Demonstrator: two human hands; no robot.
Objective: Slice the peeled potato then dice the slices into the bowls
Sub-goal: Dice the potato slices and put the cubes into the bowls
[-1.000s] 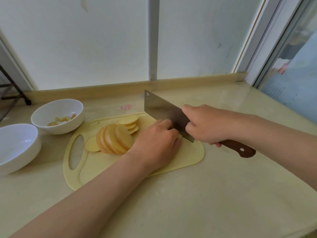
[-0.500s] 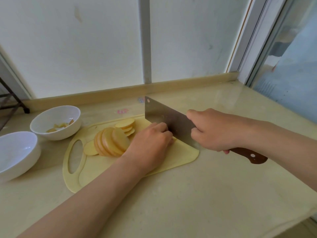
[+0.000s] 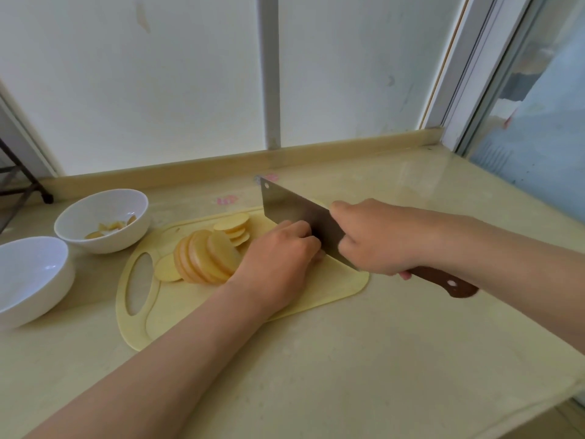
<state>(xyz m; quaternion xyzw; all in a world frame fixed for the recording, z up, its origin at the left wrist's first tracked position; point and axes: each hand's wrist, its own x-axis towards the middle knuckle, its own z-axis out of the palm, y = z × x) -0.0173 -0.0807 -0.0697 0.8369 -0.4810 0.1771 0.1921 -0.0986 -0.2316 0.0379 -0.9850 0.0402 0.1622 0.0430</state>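
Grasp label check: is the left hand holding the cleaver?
No, the right hand grips the cleaver; the left hand sits curled beside its blade.

No legible text, brand, number or sign found in the head view. Pink mark [image 3: 226, 199] printed on the countertop [image 3: 380, 359] just beyond the far edge of the cutting board [image 3: 196, 305]; second pink mark [image 3: 271, 177] farther back, beside the top corner of the cleaver [image 3: 294, 210]. Both too blurred and too small to read.
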